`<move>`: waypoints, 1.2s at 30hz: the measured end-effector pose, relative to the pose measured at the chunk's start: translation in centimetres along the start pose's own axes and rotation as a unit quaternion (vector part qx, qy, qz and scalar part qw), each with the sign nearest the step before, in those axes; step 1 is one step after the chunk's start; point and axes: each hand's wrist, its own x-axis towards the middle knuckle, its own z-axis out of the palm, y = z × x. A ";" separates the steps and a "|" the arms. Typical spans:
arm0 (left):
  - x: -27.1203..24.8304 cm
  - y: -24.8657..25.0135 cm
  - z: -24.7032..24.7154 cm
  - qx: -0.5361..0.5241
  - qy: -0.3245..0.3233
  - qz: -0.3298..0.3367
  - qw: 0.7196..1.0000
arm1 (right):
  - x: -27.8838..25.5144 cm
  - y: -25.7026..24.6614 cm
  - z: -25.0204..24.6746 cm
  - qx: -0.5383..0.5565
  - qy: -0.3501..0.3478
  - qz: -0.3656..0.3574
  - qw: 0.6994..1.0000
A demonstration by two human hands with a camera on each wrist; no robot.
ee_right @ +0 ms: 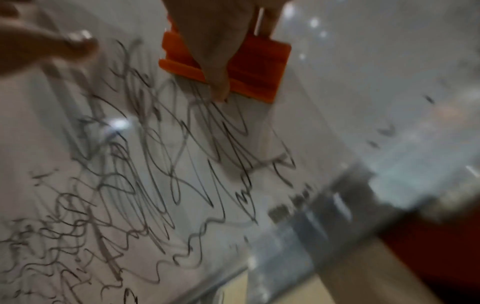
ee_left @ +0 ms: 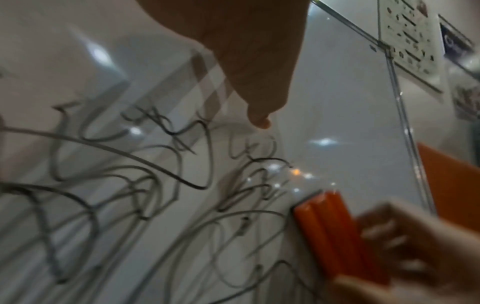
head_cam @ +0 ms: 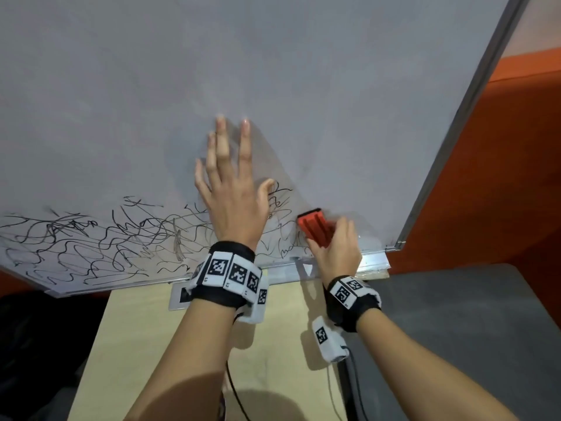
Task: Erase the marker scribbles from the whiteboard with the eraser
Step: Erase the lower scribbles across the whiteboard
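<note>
The whiteboard [head_cam: 273,71] fills the upper head view; black marker scribbles [head_cam: 91,241] run in a band along its lower edge, from the far left to near the eraser. My left hand [head_cam: 233,183] lies flat on the board with straight, spread fingers, over the scribbles' right part. My right hand [head_cam: 337,244] grips the orange eraser [head_cam: 314,227] and presses it on the board near the lower right corner. The eraser [ee_left: 335,232] shows blurred in the left wrist view, beside the scribbles [ee_left: 130,185]. In the right wrist view my fingers lie over the eraser [ee_right: 249,67], above the scribbles [ee_right: 155,164].
An aluminium tray ledge [head_cam: 373,262] runs under the board's lower right edge, and the metal frame [head_cam: 455,117] borders its right side. Below are a light wooden table [head_cam: 145,344] and a grey surface [head_cam: 455,329]. An orange wall [head_cam: 501,162] stands to the right. Cables hang from the wristbands.
</note>
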 end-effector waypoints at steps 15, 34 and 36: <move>0.7 -6.1 0.0 -0.019 -0.012 0.013 1.000 | 4.3 6.0 0.0 -0.270 -0.116 -0.603 0.742; 0.4 -7.3 1.3 -0.025 0.011 0.041 0.999 | 5.4 1.8 -0.1 -0.197 -0.036 -0.630 0.750; 0.4 -7.0 1.4 -0.026 0.015 0.036 0.999 | 5.3 0.8 -0.2 -0.189 -0.016 -0.616 0.765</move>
